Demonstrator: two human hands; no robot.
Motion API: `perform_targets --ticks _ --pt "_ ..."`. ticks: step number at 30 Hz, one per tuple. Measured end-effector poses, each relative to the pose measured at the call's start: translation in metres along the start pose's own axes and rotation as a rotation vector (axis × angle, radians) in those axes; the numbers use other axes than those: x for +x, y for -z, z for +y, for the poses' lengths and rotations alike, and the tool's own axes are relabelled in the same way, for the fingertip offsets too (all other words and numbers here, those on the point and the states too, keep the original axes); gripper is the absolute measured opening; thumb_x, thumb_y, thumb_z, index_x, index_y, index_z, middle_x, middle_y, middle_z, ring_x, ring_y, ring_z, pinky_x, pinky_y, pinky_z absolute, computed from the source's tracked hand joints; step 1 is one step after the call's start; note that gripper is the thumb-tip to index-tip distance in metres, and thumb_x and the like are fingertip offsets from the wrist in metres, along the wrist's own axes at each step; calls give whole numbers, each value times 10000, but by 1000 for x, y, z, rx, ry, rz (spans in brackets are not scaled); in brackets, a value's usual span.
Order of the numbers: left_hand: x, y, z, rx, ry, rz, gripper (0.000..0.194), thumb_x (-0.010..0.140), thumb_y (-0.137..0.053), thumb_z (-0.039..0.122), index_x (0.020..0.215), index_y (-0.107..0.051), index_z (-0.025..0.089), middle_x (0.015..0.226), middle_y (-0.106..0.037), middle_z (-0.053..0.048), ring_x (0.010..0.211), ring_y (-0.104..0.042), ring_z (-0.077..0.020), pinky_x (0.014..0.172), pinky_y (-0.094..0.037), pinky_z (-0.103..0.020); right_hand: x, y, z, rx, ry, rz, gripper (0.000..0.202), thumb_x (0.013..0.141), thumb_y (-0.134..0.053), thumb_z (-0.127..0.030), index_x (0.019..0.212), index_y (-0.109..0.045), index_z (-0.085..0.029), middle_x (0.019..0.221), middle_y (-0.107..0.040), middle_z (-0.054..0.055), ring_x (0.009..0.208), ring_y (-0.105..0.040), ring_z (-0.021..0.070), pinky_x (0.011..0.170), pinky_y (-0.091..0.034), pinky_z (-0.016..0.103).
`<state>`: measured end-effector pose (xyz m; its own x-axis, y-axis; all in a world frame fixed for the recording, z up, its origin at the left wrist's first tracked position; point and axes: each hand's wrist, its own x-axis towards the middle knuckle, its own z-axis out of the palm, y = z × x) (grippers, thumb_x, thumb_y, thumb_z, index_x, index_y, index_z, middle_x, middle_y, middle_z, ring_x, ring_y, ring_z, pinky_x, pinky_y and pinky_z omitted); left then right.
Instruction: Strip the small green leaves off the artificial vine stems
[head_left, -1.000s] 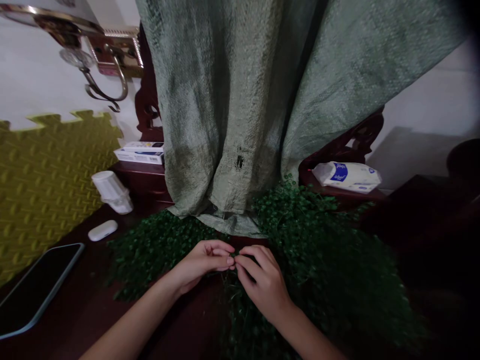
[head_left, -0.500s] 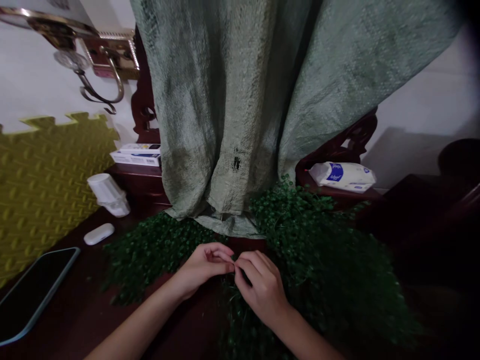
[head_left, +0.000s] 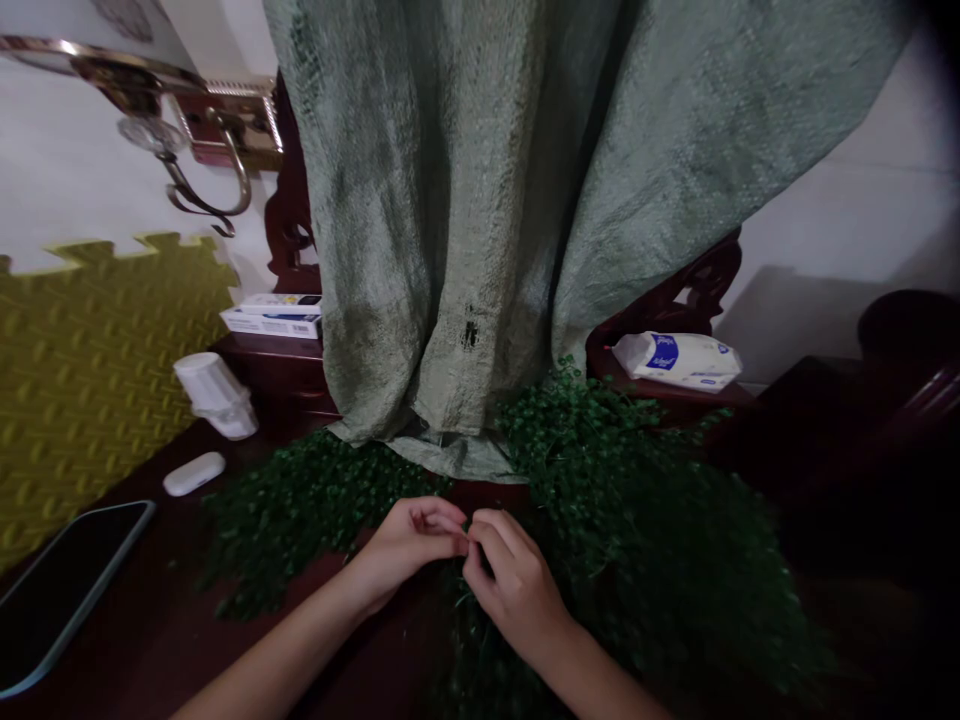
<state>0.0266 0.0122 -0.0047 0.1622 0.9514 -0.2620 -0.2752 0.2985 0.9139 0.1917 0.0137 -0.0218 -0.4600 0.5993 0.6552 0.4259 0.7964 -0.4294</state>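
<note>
My left hand (head_left: 415,538) and my right hand (head_left: 512,575) meet fingertip to fingertip above the dark red wooden tabletop (head_left: 352,655). Both pinch at the same spot; whatever is between the fingertips is too small and dark to make out. Left of my hands lies a pile of small-leaved green sprigs (head_left: 292,505), apparently artificial foliage. A larger heap of the same green sprigs (head_left: 645,510) spreads to the right, partly under my right wrist and forearm.
A grey-green woven sack (head_left: 480,220) hangs down behind the sprigs. On the left are a phone (head_left: 71,590), a white oval case (head_left: 193,473), a white ribbed container (head_left: 217,393), small boxes (head_left: 274,318) and a yellow foam mat (head_left: 112,350). A tissue pack (head_left: 679,360) lies at right.
The fingers of my right hand have shifted slightly against the left fingertips. Both hands stay pinched together, and the whole view has tilted a little.
</note>
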Motion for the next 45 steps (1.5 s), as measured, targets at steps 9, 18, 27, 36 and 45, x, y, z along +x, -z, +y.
perform_targets --ticks 9,18,27,36,45 --pt "-1 -1 1 12 11 23 250 505 -822 82 737 -727 98 643 -726 -10 599 -621 -95 633 -470 -195 2 1 -4 -1 21 -34 206 847 -395 -5 911 -512 -161 880 -560 83 791 -534 196 701 -509 330" --pt "0 2 0 -18 91 -17 227 512 -746 60 737 -731 90 621 -728 -38 566 -618 -104 589 -457 -193 4 6 -7 -23 50 -89 196 862 -370 -25 897 -502 -165 861 -561 78 778 -532 197 691 -514 334" --pt "-2 1 4 -97 230 37 226 520 -741 88 740 -693 109 599 -697 -12 565 -636 -103 622 -484 -200 5 8 -7 -104 174 -4 201 883 -392 -36 940 -549 -148 850 -598 85 750 -558 186 705 -532 322" --pt "-5 -2 11 -103 292 63 248 476 -741 69 714 -677 102 565 -677 2 539 -634 -95 608 -487 -186 4 4 -7 -73 157 -1 212 876 -393 -31 939 -562 -142 865 -604 89 777 -571 186 732 -528 317" --pt "-6 3 12 -56 226 26 253 519 -769 99 745 -658 119 593 -698 -5 594 -648 -102 677 -486 -205 10 13 0 27 86 -80 172 840 -448 -49 865 -544 -190 825 -562 48 773 -539 173 707 -485 303"
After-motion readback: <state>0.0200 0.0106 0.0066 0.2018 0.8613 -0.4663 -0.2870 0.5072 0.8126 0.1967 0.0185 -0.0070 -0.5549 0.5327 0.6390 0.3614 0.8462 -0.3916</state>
